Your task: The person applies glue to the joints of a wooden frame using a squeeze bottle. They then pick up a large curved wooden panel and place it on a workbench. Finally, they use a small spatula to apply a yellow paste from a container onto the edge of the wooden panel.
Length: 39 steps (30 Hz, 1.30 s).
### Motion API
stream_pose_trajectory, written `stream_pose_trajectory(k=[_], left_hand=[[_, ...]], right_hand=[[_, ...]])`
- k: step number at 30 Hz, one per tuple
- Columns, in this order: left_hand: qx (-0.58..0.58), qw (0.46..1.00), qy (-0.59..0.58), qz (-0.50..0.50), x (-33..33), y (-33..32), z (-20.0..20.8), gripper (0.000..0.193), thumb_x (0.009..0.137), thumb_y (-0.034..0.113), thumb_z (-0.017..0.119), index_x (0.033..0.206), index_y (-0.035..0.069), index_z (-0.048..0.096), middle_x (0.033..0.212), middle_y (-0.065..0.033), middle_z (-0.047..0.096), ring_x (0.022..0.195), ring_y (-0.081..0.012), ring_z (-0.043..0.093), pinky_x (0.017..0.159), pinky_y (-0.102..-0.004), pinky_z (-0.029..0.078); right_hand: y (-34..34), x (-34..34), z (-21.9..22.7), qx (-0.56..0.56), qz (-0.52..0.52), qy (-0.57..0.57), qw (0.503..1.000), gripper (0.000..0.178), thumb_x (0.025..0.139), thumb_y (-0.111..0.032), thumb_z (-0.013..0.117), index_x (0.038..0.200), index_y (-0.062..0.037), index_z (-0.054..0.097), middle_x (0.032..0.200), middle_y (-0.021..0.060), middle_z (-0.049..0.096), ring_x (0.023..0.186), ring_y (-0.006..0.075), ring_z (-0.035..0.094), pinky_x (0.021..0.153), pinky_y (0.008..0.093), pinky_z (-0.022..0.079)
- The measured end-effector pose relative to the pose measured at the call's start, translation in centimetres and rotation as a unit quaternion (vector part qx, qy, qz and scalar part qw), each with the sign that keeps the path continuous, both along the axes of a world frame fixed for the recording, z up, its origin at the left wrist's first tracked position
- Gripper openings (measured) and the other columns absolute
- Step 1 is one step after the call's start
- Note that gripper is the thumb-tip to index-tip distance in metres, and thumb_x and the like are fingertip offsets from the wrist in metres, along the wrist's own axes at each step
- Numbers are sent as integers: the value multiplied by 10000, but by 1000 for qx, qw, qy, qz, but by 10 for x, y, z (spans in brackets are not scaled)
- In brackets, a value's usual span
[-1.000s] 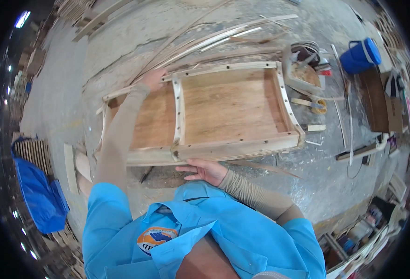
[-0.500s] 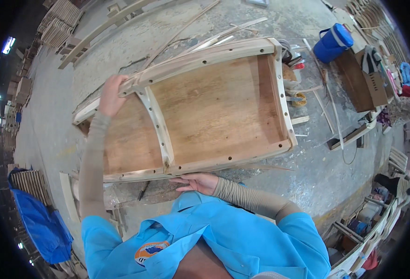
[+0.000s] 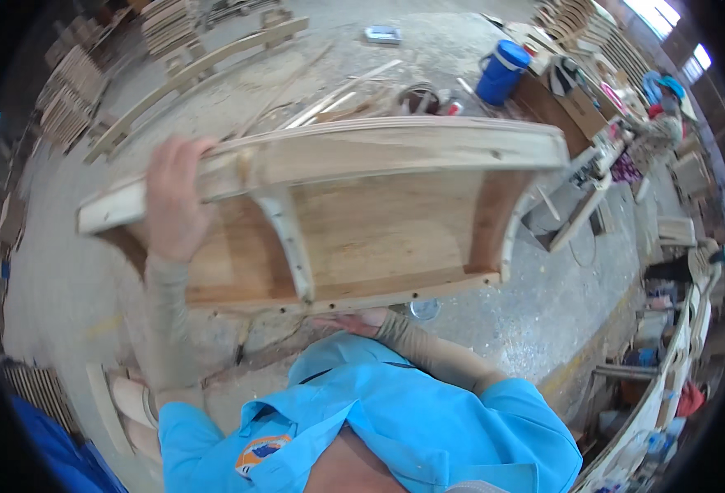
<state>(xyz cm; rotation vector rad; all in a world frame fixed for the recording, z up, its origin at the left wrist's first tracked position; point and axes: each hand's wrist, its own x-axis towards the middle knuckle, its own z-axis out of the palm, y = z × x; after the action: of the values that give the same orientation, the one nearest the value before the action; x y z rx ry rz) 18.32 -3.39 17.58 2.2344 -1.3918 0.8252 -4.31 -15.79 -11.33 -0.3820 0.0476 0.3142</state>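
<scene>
A curved wooden furniture frame with a plywood panel inside point(image 3: 379, 222) is tilted in front of me, its far rail raised toward me. A curved cross rib divides it, and dark holes dot its rails. My left hand point(image 3: 180, 197) is closed around the far rail near its left end, with fingers over the top. Below the near rail, my right hand point(image 3: 354, 320) lies with fingers stretched out flat, touching its underside left of the middle. The frame partly hides those fingertips, and motion blurs both hands.
Wood strips point(image 3: 338, 97) lie on the concrete floor beyond the frame. A blue drink cooler point(image 3: 502, 72) and a cardboard box point(image 3: 580, 111) stand at the far right. A long beam point(image 3: 198, 66) lies far left. A blue tarp point(image 3: 54, 448) is at lower left.
The frame has tilted, its far rail rising toward me and showing its outer face. My left hand has moved up with that rail. The right hand stays under the near rail.
</scene>
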Motion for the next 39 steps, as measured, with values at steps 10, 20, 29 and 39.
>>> stream_pose_trajectory(k=[10,20,29,39], left_hand=[[-45,994,-17,-103,-63,50,-5,433,606,61,711,1008,105,555,928,-63,516,951,-270,529,821,-378,416],[-97,982,-24,-159,-140,102,0,316,678,73,625,989,110,585,902,-51,519,904,-256,535,794,-363,426],[-148,971,-69,-174,-263,134,-39,361,721,181,718,1049,117,583,997,-61,595,934,-258,581,900,-431,406],[-133,977,-48,-161,-391,122,-92,435,766,214,752,1089,100,484,1040,-89,601,982,-271,578,947,-463,381]], right_hand=[[78,-71,-20,13,-59,56,997,549,892,-327,598,1376,-140,418,1379,69,478,1276,253,448,1102,489,327],[114,-127,-27,-48,-129,38,990,614,890,-426,568,1392,-125,382,1368,84,484,1263,285,458,1103,490,306],[82,-204,-27,14,-256,60,965,609,895,-376,576,1398,-104,366,1368,96,476,1255,285,460,1096,473,321],[74,-363,-45,57,-411,114,902,604,897,-333,585,1399,-90,353,1369,105,466,1254,277,457,1093,451,335]])
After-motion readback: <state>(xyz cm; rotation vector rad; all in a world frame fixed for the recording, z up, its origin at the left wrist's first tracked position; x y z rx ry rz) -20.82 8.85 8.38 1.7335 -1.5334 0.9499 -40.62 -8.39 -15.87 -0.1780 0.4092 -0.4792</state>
